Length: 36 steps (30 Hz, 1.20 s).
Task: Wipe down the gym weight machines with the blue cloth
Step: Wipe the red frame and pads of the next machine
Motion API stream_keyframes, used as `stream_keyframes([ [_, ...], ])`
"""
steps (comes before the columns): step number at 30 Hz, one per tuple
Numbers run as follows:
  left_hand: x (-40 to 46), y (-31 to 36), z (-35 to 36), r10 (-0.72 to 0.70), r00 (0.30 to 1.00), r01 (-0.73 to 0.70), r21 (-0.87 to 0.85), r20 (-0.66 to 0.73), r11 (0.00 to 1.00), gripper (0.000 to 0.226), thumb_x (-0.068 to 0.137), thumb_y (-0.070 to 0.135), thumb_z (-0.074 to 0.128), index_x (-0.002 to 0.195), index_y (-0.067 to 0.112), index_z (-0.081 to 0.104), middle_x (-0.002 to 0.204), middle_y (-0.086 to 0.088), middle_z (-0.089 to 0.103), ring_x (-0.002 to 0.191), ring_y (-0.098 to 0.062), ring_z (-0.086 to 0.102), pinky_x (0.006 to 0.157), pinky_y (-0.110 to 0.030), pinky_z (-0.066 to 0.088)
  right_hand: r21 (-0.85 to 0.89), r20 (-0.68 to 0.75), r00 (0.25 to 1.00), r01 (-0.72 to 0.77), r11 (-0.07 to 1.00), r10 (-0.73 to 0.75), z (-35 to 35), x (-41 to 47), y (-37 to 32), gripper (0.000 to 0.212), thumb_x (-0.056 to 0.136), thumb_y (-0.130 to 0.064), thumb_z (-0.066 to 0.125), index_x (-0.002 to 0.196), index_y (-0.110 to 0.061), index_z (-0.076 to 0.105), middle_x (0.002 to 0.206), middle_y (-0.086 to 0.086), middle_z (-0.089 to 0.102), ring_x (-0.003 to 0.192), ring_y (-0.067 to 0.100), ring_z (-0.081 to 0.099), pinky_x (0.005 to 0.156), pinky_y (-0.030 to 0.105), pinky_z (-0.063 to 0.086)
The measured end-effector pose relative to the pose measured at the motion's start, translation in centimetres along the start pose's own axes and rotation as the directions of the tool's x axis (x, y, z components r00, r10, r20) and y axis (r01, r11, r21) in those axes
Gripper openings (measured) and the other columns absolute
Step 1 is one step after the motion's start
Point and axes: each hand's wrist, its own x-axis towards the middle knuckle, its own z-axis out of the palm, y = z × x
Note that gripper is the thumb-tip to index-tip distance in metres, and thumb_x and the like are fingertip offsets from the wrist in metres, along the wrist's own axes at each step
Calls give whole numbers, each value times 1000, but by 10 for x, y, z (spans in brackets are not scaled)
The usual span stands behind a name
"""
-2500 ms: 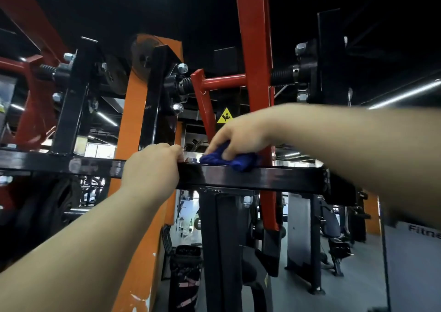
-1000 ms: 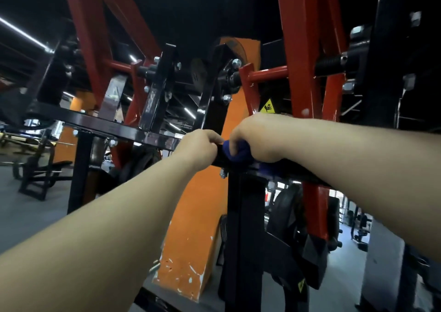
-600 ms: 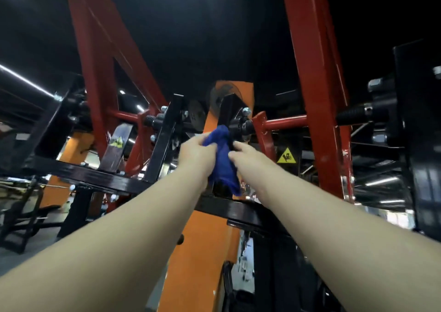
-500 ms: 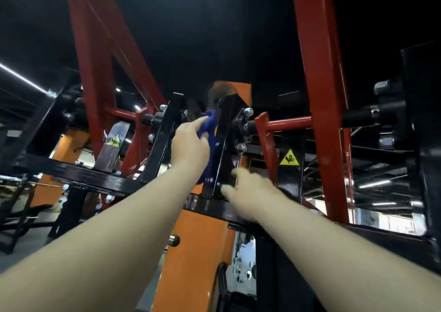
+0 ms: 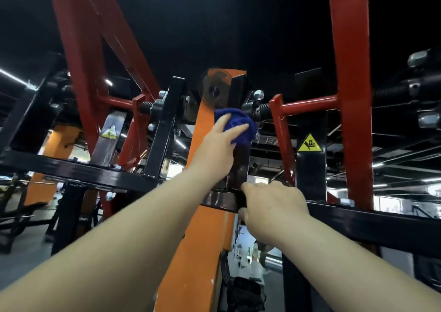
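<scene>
Left hand [image 5: 216,148], fingers straight, presses the blue cloth [image 5: 237,124] against a black upright bracket [image 5: 238,163] to wipe it; right hand [image 5: 269,204] grips the black crossbar [image 5: 372,225], likely for balance.

Dim gym under a black ceiling, strip lights [image 5: 14,77] glaring at the bent wide-angle edges, slight motion blur.

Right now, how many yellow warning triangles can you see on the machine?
2. One yellow triangle sticker is on the black upright right of centre; the other is on the black upright at left. More may be hidden behind the frame.
</scene>
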Motion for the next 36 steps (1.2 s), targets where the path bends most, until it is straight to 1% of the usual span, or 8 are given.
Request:
stream_keyframes([
  [12, -56, -18, -16, 81, 993, -76, -62, 86, 995, 55, 90, -7, 50, 129, 30, 62, 154, 5, 32, 140, -14, 32, 110, -10, 23, -40, 125, 989, 88, 995, -82, -16, 3, 16, 41, 104, -37, 41, 144, -41, 36, 135, -5, 52, 124, 24, 50, 83, 36, 46],
  [16, -84, -12, -9, 72, 993, -72, -13, 90, 997, 54, 87, 4, 56, 135, 29, 57, 152, 5, 34, 136, -18, 36, 110, -33, 36, 17, 15, 997, -70, 997, 70, -8, -7, 7, 53, 98, -53, 45, 140, -21, 38, 137, 4, 47, 121, 27, 51, 79, 37, 39],
  [21, -105, -8, -17, 315, 949, -312, 261, 34, 913, 48, 81, 0, 50, 125, 13, 65, 124, -7, 59, 109, -29, 53, 89, -45, 52, 76, -4, 982, -185, 980, 186, -12, -26, 18, 71, 86, -62, 59, 133, -13, 39, 134, 7, 48, 123, 27, 48, 98, 42, 38],
  [23, -76, 15, -23, 343, 906, -415, 365, 247, 833, 48, 84, 9, 40, 120, 26, 67, 117, 1, 63, 98, -25, 51, 83, -42, 48, 15, -18, 984, -175, 984, 176, -10, -32, 17, 65, 88, -57, 60, 132, -14, 40, 132, 5, 49, 122, 25, 47, 99, 42, 35],
  [26, -25, 43, -25, 109, 733, -572, 523, 671, 632, 50, 94, 14, 45, 131, 47, 53, 121, 11, 58, 97, -17, 39, 78, -32, 41, -75, -102, 989, -114, 991, 106, 0, -38, 13, 43, 96, -39, 55, 128, -13, 39, 127, 6, 50, 117, 25, 48, 95, 41, 33],
  [29, -13, 62, -12, 9, 640, -689, 569, 768, 450, 43, 95, 18, 49, 132, 40, 52, 117, 8, 56, 99, -19, 38, 85, -33, 46, -78, -136, 987, -99, 992, 88, 1, -40, 18, 45, 93, -37, 59, 126, -14, 39, 125, 6, 51, 115, 26, 49, 92, 39, 34],
  [33, -23, 65, -22, -116, 652, -536, 564, 749, 628, 49, 92, 12, 52, 130, 43, 52, 101, 3, 45, 100, -21, 45, 81, -34, 47, -66, -161, 985, -77, 995, 66, 1, -42, 20, 37, 95, -31, 53, 125, -14, 39, 125, 6, 51, 115, 26, 49, 91, 38, 34],
  [36, -25, 66, -53, -212, 641, -364, 535, 738, 762, 62, 92, 9, 52, 134, 55, 46, 116, -1, 44, 89, -19, 50, 80, -34, 51, -73, -160, 986, -60, 996, 48, 2, -41, 22, 38, 95, -30, 54, 126, -13, 39, 124, 6, 51, 114, 26, 49, 89, 38, 34],
])
